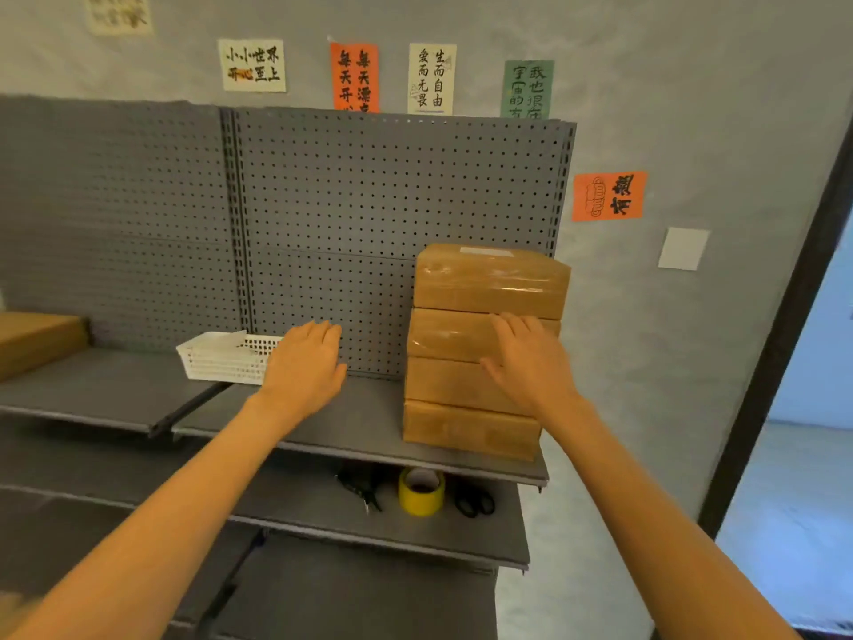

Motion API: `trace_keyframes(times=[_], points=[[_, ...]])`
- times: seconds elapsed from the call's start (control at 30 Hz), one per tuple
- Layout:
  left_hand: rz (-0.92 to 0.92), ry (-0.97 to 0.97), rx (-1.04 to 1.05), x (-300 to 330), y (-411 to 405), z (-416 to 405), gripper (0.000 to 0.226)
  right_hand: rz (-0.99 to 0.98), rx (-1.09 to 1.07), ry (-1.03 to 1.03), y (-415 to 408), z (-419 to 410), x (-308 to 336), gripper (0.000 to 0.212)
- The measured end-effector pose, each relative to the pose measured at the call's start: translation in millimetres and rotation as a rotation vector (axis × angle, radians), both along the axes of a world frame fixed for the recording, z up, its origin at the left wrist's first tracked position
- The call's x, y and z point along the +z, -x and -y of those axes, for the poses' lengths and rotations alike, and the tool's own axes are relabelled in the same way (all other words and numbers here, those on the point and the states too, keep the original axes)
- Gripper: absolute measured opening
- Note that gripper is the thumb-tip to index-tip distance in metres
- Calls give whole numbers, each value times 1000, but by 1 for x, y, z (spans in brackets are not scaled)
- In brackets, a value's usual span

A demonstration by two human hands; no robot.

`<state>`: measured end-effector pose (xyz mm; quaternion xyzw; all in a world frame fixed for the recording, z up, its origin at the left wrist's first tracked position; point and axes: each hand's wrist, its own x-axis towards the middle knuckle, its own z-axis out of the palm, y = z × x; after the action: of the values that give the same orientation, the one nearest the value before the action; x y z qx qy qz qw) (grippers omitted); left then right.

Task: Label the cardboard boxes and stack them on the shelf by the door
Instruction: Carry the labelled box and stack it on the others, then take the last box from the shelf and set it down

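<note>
Grey pegboard shelving against a grey wall hung with paper signs, doorway at the right edge of the frame. Stack of four cardboard boxes [484, 348] right of centre, standing on the upper shelf [323, 427] at its right end, close to the front lip and the outer corner. Top box [491, 280] wrapped in glossy clear tape, with a pale label [487, 251] on its upper face; labels on the lower three not visible.

Left hand [302, 369] mid-frame, fingers straight and relaxed, holding nothing, apart from the stack. Right hand [531, 362] in front of the stack at the level of the second and third boxes, fingers extended, gripping nothing; touching the cardboard or just short of it, cannot tell.

Likely stiff and fairly light, judging by flat faces and square corners. Taped skin probably slick, so a palm on each short end safer than a pinch at an edge. Stack slightly uneven, upper boxes sitting a little further right than the bottom one; a push from the left could tip it off the shelf's open right end.

Open room: bare shelf between the stack and the white basket [226, 355] left of centre. Another cardboard box [37, 339] at the far left. Below, on the lower shelf [300, 515], a yellow tape roll [421, 491] between pliers [362, 489] and scissors [474, 501].
</note>
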<state>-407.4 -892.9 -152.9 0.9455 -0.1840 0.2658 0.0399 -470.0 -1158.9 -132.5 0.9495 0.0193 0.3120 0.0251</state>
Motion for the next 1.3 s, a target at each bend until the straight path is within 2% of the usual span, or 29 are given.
trace_keyframes(times=[0.17,0.27,0.43,0.63,0.93,1.3], points=[[-95,-48,123,-41,80,-72,49,-164,137,10,48,-58,-45,54],[-126,-67,216,-48,124,-109,50,-219,229,18,68,-101,-55,61],[-120,-68,364,-40,177,-183,60,-213,373,43,83,-179,-39,64],[-114,-57,503,-33,214,-260,60,-183,517,60,87,-261,-30,59],[-203,-74,674,-57,221,-385,57,-285,630,159,54,-392,-61,58],[-124,-124,737,-13,159,-570,61,-149,675,127,-26,-573,-33,60]])
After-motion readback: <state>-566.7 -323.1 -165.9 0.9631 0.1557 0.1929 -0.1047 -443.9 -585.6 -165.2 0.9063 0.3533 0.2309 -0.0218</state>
